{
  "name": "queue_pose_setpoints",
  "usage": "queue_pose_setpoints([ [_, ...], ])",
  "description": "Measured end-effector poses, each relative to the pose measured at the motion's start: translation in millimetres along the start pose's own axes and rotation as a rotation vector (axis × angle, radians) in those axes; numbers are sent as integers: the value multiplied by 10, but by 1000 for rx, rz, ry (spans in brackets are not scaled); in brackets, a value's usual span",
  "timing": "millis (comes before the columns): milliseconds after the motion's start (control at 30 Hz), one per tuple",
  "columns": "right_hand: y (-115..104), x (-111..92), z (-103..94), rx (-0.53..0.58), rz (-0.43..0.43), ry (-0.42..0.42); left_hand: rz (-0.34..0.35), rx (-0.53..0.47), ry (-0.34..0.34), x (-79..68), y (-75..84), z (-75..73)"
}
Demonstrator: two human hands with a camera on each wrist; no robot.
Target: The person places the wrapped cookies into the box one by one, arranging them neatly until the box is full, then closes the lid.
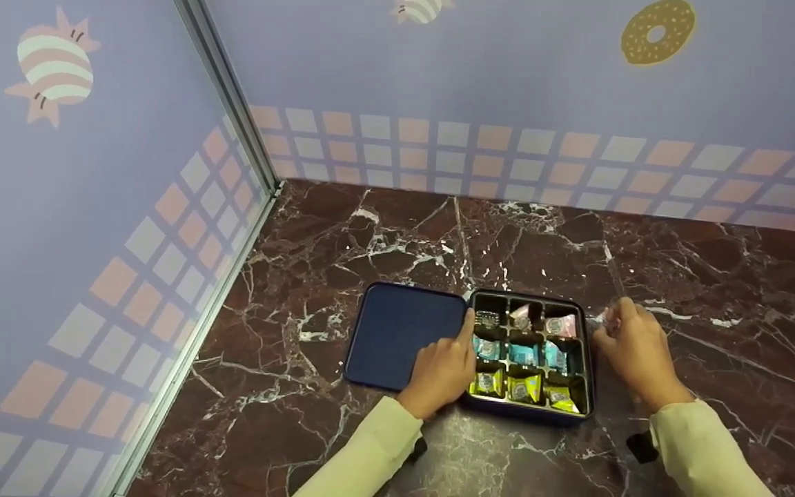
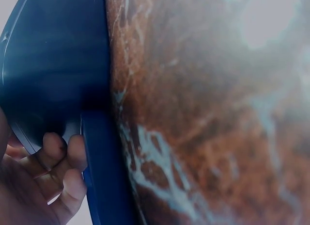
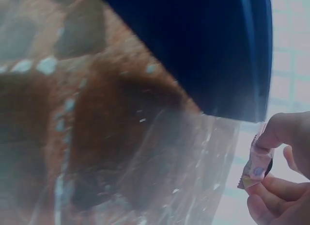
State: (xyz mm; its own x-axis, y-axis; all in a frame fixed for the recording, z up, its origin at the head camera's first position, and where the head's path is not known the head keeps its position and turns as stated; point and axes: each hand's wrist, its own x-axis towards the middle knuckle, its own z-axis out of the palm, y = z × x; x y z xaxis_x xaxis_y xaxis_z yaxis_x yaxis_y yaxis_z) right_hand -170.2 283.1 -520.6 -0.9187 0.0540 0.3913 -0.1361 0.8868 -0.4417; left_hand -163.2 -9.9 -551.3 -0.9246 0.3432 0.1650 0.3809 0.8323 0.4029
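Observation:
A dark blue tin (image 1: 532, 416) holds a divided insert with wrapped sweets: a dark one (image 1: 487, 318) and pink ones (image 1: 561, 325) at the back, blue ones (image 1: 524, 354) mid-row, yellow ones (image 1: 524, 388) in front. Its lid (image 1: 403, 328) lies flat at the left. My left hand (image 1: 443, 366) rests where lid and tin meet, index finger stretched along the tin's left rim. Several fingertips (image 2: 75, 181) bend against the blue edge in the left wrist view. Just right of the tin, my right hand (image 1: 639, 348) pinches a pink wrapped sweet (image 3: 259, 162) between thumb and fingers.
The tin stands on a dark red-brown marbled surface (image 1: 287, 276) with pale veins. A lilac patterned panel (image 1: 473, 69) rises behind it, and another (image 1: 94, 207) on the left. Metal strips (image 1: 225, 83) join the panels at the corner.

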Motion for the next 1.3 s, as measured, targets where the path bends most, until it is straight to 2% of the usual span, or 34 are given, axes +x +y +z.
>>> queue_pose_setpoints([
  [333,-150,47,51,34,-8,-5,22,0,30,-29,-7,-2],
  [567,-270,78,102,21,-15,-49,21,1,23,-36,-9,3],
  [833,-381,123,118,7,-63,-82,19,-22,23,-19,6,-6],
  [1300,-540,154,206,52,-132,-76,9,0,19,-25,-5,-5],
])
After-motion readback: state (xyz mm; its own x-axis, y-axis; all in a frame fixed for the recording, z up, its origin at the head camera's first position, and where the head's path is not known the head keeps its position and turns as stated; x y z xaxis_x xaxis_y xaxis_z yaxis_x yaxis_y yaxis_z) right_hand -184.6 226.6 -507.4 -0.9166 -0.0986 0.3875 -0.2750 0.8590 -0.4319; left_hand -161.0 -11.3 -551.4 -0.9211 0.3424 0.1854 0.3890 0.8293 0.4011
